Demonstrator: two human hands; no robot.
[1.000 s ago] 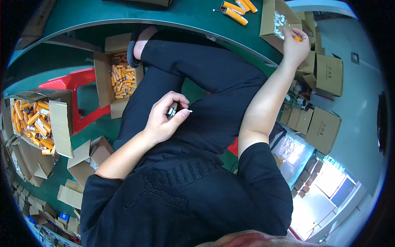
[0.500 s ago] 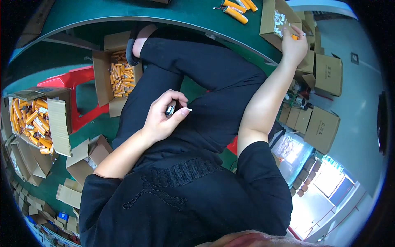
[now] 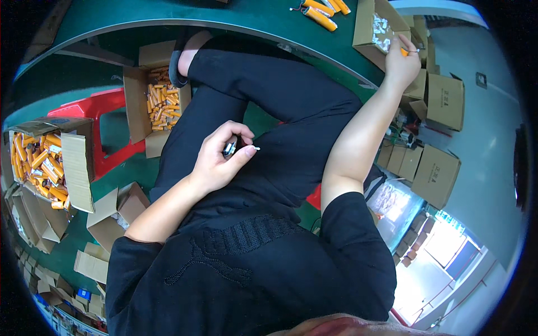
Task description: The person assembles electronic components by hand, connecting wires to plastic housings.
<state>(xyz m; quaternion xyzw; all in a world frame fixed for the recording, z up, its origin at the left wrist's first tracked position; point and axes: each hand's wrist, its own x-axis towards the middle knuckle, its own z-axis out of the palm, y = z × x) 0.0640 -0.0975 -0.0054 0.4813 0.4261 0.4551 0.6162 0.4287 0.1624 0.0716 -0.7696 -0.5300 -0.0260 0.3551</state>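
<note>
Orange cylindrical battery (image 3: 404, 52), upper right, is grasped by the right hand (image 3: 401, 66) beside a cardboard box (image 3: 363, 28) of white pieces (image 3: 381, 28) — likely set within easy reach. Mid-frame, the left hand (image 3: 216, 159) curls round a dark object (image 3: 229, 148) — probably palmed to free the thumb, where a white sliver (image 3: 256, 148) shows.

The fingertips of the right hand (image 3: 403, 67) have been moved slightly toward the cardboard box's (image 3: 365, 21) right edge; the orange cylinder (image 3: 404, 52), apparently turned, is more covered.
</note>
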